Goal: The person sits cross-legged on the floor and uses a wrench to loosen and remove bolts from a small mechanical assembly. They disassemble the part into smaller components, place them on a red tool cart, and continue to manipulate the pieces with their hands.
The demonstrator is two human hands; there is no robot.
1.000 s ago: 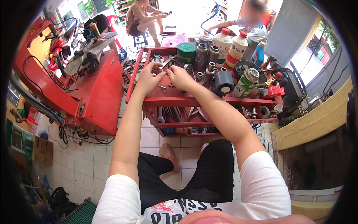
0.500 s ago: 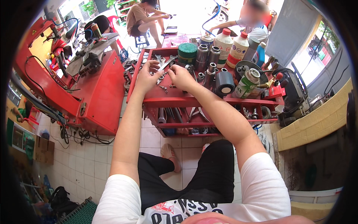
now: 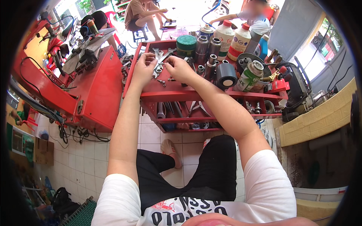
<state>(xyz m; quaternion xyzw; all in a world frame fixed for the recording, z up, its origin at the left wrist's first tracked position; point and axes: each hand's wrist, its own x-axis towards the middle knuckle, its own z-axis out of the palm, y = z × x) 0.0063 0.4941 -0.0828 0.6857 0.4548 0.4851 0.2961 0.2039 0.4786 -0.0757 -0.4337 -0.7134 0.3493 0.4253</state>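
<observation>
Both my hands are over the left part of a red tool cart's top tray (image 3: 151, 97). My left hand (image 3: 144, 68) has its fingers curled and pinched toward the thumb. Facing it, my right hand (image 3: 179, 69) pinches with thumb and forefinger. Something small and thin shows between the fingertips, too small to name. Several silver wrenches (image 3: 164, 56) lie just beyond and between the hands. A small bolt (image 3: 161, 81) rests on the tray below them. Behind my right hand stands a green tub (image 3: 186, 46).
Steel sockets (image 3: 202, 49), red-capped bottles (image 3: 225, 37), a dark cylinder (image 3: 226, 75) and a green-white can (image 3: 249, 76) crowd the cart's right side. A red machine (image 3: 98, 88) stands at left. Two people are beyond the cart, one on a blue stool (image 3: 140, 34).
My left hand's fingers have drawn in from a more spread pose. Both hands stay close together, and more of the wrenches shows between them. The seated person's arms have moved.
</observation>
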